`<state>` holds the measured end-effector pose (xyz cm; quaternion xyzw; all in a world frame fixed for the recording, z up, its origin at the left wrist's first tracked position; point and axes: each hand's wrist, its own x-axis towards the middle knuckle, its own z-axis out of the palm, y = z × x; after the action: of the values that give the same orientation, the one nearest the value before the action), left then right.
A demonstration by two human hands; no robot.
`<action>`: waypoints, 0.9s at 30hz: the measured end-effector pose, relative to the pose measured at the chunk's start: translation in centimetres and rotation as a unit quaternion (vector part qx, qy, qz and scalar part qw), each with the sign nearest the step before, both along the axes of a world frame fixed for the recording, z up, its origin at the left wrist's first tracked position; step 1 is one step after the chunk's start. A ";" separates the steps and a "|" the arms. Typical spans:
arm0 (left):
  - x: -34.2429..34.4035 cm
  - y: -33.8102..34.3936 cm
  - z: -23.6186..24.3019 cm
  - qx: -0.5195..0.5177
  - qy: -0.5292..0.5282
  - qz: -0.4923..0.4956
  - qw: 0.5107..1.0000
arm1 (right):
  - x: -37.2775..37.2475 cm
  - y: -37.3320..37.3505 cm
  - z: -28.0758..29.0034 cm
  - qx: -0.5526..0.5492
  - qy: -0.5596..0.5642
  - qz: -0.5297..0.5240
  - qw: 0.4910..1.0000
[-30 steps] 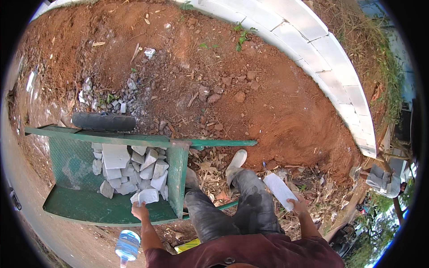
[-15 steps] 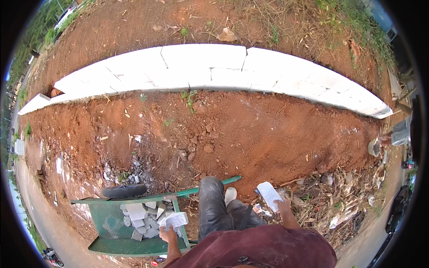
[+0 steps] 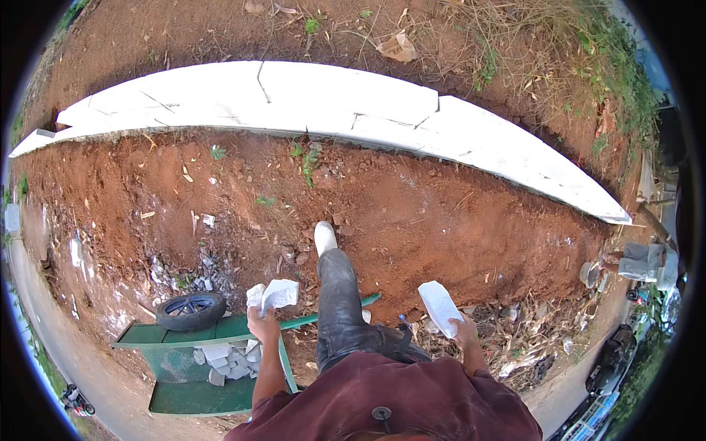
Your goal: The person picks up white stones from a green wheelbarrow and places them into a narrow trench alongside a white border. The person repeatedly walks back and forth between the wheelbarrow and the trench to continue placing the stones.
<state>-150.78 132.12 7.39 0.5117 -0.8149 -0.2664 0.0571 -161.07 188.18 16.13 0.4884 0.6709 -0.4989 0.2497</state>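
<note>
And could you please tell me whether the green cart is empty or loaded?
Partly loaded: pale broken pieces lie heaped in the green cart, with bare green metal showing beside them.

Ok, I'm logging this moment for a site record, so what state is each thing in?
Left hand: closed around white pieces
White pieces: held up, off the ground
Right hand: closed on one end of a white slab
White slab: held clear of the cart
Green cart: partly loaded with pale chunks
White block wall: standing
</note>
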 end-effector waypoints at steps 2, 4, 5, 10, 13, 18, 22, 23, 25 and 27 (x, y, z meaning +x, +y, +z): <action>-5.1 -1.8 2.4 0.000 0.014 -0.024 1.000 | -2.9 -1.2 3.2 0.009 -0.008 -0.026 1.000; -9.9 -4.0 4.5 -0.005 0.031 -0.062 0.998 | -4.8 -2.8 6.3 0.018 -0.010 -0.051 0.998; -11.6 -4.9 5.3 -0.005 0.035 -0.074 0.997 | -5.1 -3.5 7.5 0.014 0.002 -0.069 0.998; -23.1 -6.3 9.1 0.035 0.068 -0.114 0.991 | -4.2 -4.2 10.0 -0.018 0.067 -0.150 0.986; -30.8 -5.4 9.0 0.106 0.125 -0.106 0.981 | -3.4 -5.1 8.9 -0.039 0.052 -0.199 0.978; -45.9 -2.0 13.0 0.267 0.255 -0.082 0.926 | -4.9 -6.2 6.3 -0.021 -0.058 -0.179 0.982; -56.3 0.6 15.4 0.294 0.318 -0.105 0.895 | -10.7 -8.9 7.9 0.008 -0.149 -0.070 0.986; -59.8 1.3 16.0 0.294 0.325 -0.111 0.892 | -11.7 -8.3 6.0 -0.005 -0.143 -0.087 0.986; -64.4 1.7 15.8 0.274 0.282 -0.123 0.911 | -13.5 -7.3 2.9 -0.022 -0.142 -0.092 0.985; -69.2 2.6 15.1 0.228 0.242 -0.143 0.932 | -18.3 -7.1 2.3 -0.023 -0.144 -0.069 0.987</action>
<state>-219.94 134.72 22.54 0.3091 -0.7583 -0.5659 0.0956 -179.34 181.13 18.45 0.5943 0.5808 -0.4547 0.3206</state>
